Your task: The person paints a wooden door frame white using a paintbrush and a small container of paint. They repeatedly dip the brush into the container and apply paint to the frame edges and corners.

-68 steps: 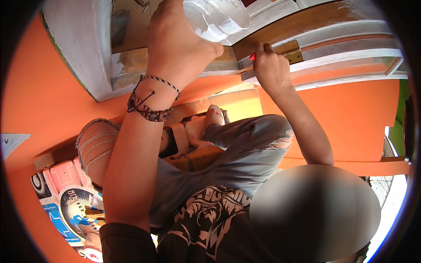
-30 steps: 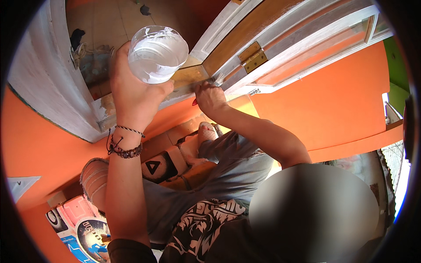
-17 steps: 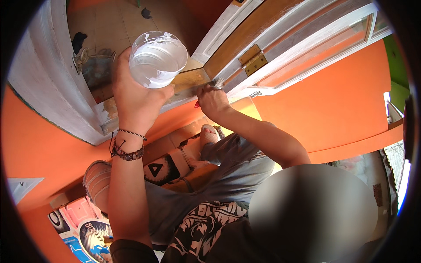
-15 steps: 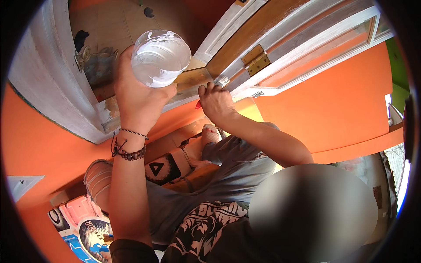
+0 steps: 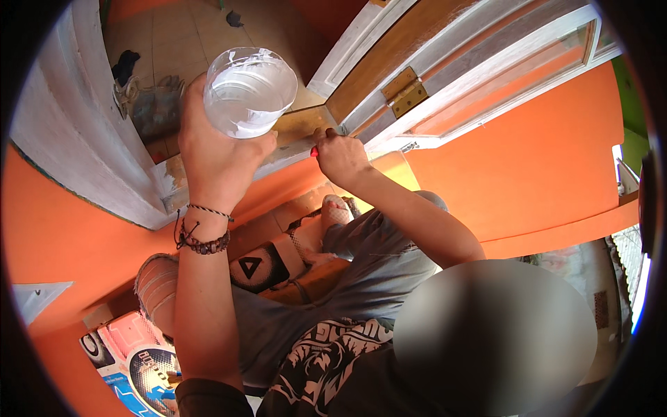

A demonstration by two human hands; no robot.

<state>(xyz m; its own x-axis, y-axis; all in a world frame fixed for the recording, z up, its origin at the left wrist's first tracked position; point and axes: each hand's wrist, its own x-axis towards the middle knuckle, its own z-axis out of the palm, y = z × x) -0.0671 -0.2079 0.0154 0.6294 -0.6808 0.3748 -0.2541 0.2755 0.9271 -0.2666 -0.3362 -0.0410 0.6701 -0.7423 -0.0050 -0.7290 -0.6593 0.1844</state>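
Note:
My left hand [image 5: 221, 153] is wrapped round a clear plastic cup [image 5: 250, 97] with white paint in it and smeared on its walls. The cup is held up in front of the wooden frame. To its right, my right hand [image 5: 342, 160] grips a paintbrush, whose red handle end [image 5: 315, 151] pokes out beside the fingers. The brush's bristles are mostly hidden behind that hand. They are close to the corner where the partly painted sill [image 5: 299, 132] meets the upright of the frame [image 5: 375, 104].
A brass hinge [image 5: 404, 92] joins the frame to a white-streaked panel with glass [image 5: 507, 94]. White-painted wood [image 5: 83, 118] curves along the left. Orange wall [image 5: 514, 167] surrounds the opening. Below me are my legs and a sticker-covered surface [image 5: 128, 347]. Tiled floor [image 5: 167, 35] lies beyond.
My right hand has turned and shifted slightly left, so the brush's bristles, visible before, are now mostly hidden. The cup in my left hand has moved slightly left.

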